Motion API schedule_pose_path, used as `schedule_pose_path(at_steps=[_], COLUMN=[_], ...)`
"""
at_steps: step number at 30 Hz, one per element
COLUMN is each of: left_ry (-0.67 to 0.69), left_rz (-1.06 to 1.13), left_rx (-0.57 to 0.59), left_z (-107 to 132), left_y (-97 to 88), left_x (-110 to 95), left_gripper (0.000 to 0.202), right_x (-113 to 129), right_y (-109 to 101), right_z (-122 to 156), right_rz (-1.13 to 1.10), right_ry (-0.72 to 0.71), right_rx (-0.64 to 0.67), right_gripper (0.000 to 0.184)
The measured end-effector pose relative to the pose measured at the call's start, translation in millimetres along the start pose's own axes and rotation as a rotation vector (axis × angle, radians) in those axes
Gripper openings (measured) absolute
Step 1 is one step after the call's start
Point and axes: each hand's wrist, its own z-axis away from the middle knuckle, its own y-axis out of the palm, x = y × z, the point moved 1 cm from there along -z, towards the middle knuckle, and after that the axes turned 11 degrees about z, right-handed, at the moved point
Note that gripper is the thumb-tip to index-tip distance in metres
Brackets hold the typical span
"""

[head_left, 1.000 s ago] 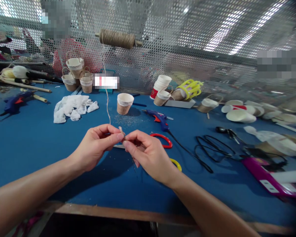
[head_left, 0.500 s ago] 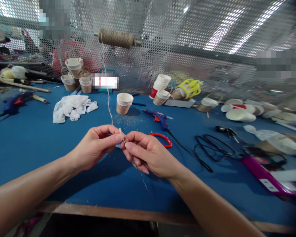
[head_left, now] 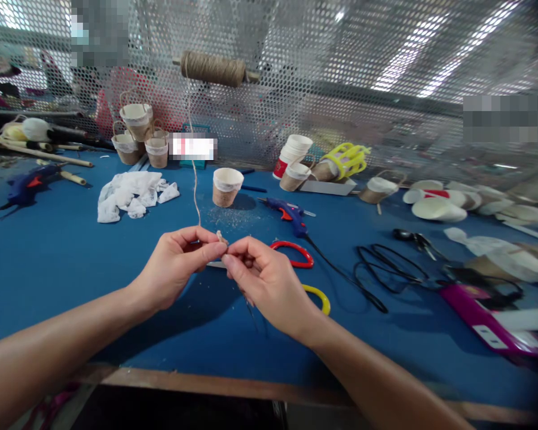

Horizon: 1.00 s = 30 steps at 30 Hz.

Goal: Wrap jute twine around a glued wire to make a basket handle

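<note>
My left hand (head_left: 174, 272) and my right hand (head_left: 264, 280) meet above the blue table (head_left: 63, 257), both pinched on the frayed end of a jute twine strand (head_left: 194, 191). The strand runs up from my fingers to a twine spool (head_left: 213, 68) hung on the mesh wall. A thin dark needle-like piece hangs under my right hand. Scissors with a red and a yellow handle (head_left: 296, 254) lie on the table just behind my right hand.
A twine-wrapped cup (head_left: 226, 186) and a blue glue gun (head_left: 289, 215) with black cord lie behind. White cloth (head_left: 132, 194), small cup baskets (head_left: 137, 137), stacked paper cups (head_left: 291, 155), lids (head_left: 434, 206), a magenta box (head_left: 488, 316) surround. Another person sits beyond the mesh.
My right hand rolled back over the twine end. The thin dark piece that stuck out below it half a second ago is now mostly tucked beneath the hand.
</note>
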Motion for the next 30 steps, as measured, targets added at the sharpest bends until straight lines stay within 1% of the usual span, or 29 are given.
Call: schedule_pose_path(at_steps=[2,5,7,8,10,12,14,24,30], left_ry=[-0.002,-0.027,-0.053,-0.066,-0.083,-0.088,-0.085,-0.023,-0.014], left_rz=[0.005,0.026,0.037,0.041,0.054,0.067,0.072,0.03,0.012], left_rx=[0.028,0.096,0.109,0.1,0.065,0.038,0.022,-0.023,-0.039], left_z=[0.4,0.1,-0.4,-0.6,-0.8,-0.5,0.0,0.1,0.9], left_y=[-0.3,-0.9,-1.4,-1.7,-2.3,-2.3,-1.8,1.3,2.2], left_x=[-0.1,-0.5,-0.5,-0.4,0.1,0.6,0.9,0.5,1.2], left_gripper=[0.01,0.009,0.009,0.01,0.011,0.011,0.011,0.012,0.012], right_x=[-0.5,-1.6,-2.6,-3.2,-4.0,-4.1,-3.8,-1.5,1.4], right_y=[-1.2,-3.5,-4.4,-4.5,-3.5,-1.7,-0.1,0.8,2.0], right_z=[-1.0,-3.9,-5.5,-6.1,-6.4,-6.0,-5.5,-4.8,-2.7], right_rz=[-0.056,-0.22,-0.308,-0.333,-0.355,-0.362,-0.362,-0.303,-0.188], right_ry=[0.019,0.056,0.075,0.082,0.094,0.095,0.085,0.083,0.075], right_rx=[0.055,0.232,0.288,0.28,0.221,0.16,0.126,0.1,0.045], right_gripper=[0.012,0.013,0.012,0.012,0.013,0.012,0.012,0.013,0.013])
